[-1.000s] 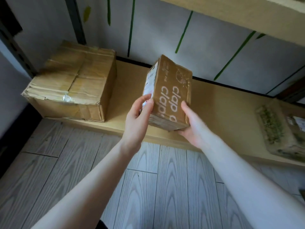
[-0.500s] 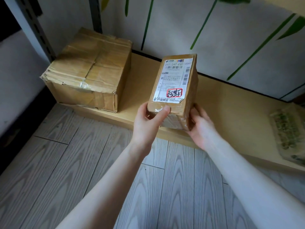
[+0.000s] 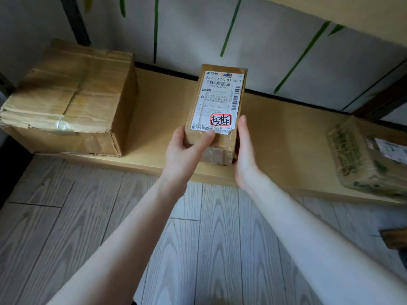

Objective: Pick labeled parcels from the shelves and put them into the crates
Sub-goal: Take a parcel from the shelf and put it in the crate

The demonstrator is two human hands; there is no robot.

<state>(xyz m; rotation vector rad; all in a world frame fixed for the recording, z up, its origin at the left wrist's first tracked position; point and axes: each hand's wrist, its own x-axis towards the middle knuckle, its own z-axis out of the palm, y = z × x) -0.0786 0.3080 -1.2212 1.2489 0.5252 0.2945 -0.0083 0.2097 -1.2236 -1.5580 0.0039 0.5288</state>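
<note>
A small brown cardboard parcel [image 3: 220,100] is held over the low wooden shelf [image 3: 286,133], its white shipping label with a red-boxed handwritten mark facing me. My left hand [image 3: 187,150] grips its lower left corner, thumb across the label's bottom edge. My right hand [image 3: 244,153] presses flat against its right side, fingers pointing up. The parcel's underside is hidden.
A large worn cardboard box [image 3: 68,102] sits at the shelf's left end. A parcel with green print and a white label [image 3: 370,157] lies at the right end. An upper shelf board [image 3: 352,14] hangs overhead. Grey plank flooring [image 3: 66,216] lies below.
The parcel has been turned from its printed side to its label side, now squarely facing me. My right hand has shifted from under the parcel to flat along its right side.
</note>
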